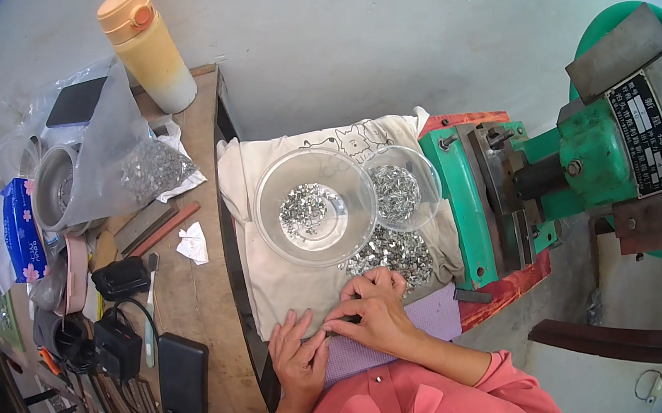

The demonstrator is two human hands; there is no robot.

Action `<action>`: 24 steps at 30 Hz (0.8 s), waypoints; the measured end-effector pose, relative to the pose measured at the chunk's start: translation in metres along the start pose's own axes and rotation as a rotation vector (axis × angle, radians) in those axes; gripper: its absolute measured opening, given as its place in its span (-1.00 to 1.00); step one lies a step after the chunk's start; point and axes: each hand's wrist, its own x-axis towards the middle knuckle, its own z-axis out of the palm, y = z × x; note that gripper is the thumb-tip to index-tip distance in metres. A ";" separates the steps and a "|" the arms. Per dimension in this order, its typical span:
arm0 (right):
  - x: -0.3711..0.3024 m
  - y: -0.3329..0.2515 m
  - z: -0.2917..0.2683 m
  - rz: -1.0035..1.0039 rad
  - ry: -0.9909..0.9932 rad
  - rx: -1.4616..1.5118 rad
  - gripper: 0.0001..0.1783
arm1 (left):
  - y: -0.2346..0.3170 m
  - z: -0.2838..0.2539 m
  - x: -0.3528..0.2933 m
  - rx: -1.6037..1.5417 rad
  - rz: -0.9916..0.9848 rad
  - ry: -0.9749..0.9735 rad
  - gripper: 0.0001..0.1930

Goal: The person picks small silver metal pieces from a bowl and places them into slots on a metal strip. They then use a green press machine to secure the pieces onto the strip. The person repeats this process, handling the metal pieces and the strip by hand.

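My two hands meet at the near edge of a pale cloth [274, 285], just below the clear tubs. My left hand [296, 360] has thumb and index tip close together at the right thumb's tip, its other fingers stretched forward. My right hand [375, 315] is bent in a pinch, with a bit of something dark under its fingers. What lies between the fingertips is too small to name. Beyond the right fingers is a loose heap of small shiny metal pieces [405, 257]. A large clear tub [268, 236] and a smaller clear tub [431, 181] hold more such pieces.
A green press [593, 164] stands at the right, its base beside the cloth. On the wooden table [210, 306] at left are a yellow bottle [153, 59], a black power bank [184, 379], cables, a tissue pack [23, 230] and a plastic bag [114, 143] of metal pieces.
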 end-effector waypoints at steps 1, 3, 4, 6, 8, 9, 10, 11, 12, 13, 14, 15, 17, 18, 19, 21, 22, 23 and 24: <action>0.000 0.000 -0.001 -0.001 -0.003 0.004 -0.81 | 0.000 0.000 0.000 0.002 0.000 0.001 -0.77; 0.000 0.000 -0.002 -0.002 -0.008 0.011 -0.82 | -0.001 0.000 -0.001 0.002 0.001 0.002 -0.78; 0.000 0.001 -0.002 -0.003 -0.013 0.014 -0.82 | -0.001 0.000 -0.001 0.002 0.003 0.003 -0.78; 0.000 0.002 -0.003 -0.006 -0.023 0.021 -0.83 | -0.001 0.000 -0.001 -0.002 -0.002 0.003 -0.78; 0.000 0.003 -0.002 -0.001 -0.032 0.021 -0.85 | 0.001 -0.001 0.000 -0.007 -0.013 0.003 -0.78; -0.001 0.004 -0.001 0.002 -0.035 0.022 -0.86 | 0.001 0.000 0.000 -0.009 -0.013 0.006 -0.78; 0.000 0.004 -0.002 0.005 -0.041 0.020 -0.86 | 0.001 0.000 0.000 -0.010 -0.012 0.011 -0.78; 0.000 0.003 -0.003 0.008 -0.046 0.018 -0.86 | 0.001 0.001 0.000 -0.012 -0.012 0.015 -0.78; 0.000 0.002 -0.003 0.012 -0.051 0.016 -0.86 | 0.001 0.001 -0.001 -0.023 -0.022 0.012 -0.77; 0.000 0.003 -0.003 0.012 -0.053 0.020 -0.86 | 0.001 0.001 -0.001 -0.036 -0.031 0.007 -0.76; -0.001 0.003 -0.003 0.013 -0.054 0.024 -0.86 | 0.001 0.001 -0.001 -0.048 -0.040 0.003 -0.75; 0.000 0.003 -0.003 0.014 -0.055 0.028 -0.85 | 0.001 0.001 -0.001 -0.036 -0.031 0.006 -0.75; 0.000 0.003 -0.004 0.006 -0.059 0.019 -0.85 | 0.000 0.000 -0.001 -0.008 -0.016 0.010 -0.76; 0.000 0.004 -0.005 0.002 -0.061 0.014 -0.85 | 0.000 0.000 0.000 -0.012 -0.013 0.012 -0.77; 0.000 0.004 -0.005 0.004 -0.063 0.016 -0.85 | 0.000 0.000 0.000 -0.015 -0.015 0.012 -0.77; 0.000 0.004 -0.006 0.007 -0.067 0.019 -0.85 | 0.000 0.000 0.000 -0.017 -0.017 0.014 -0.77; 0.000 0.004 -0.006 0.006 -0.065 0.023 -0.85 | 0.000 0.000 0.000 -0.019 -0.018 0.013 -0.77; 0.000 0.005 -0.006 0.005 -0.062 0.027 -0.86 | 0.000 0.000 0.000 -0.020 -0.019 0.012 -0.77; 0.000 0.005 -0.006 0.004 -0.060 0.031 -0.86 | 0.001 0.000 0.001 -0.031 -0.023 0.012 -0.77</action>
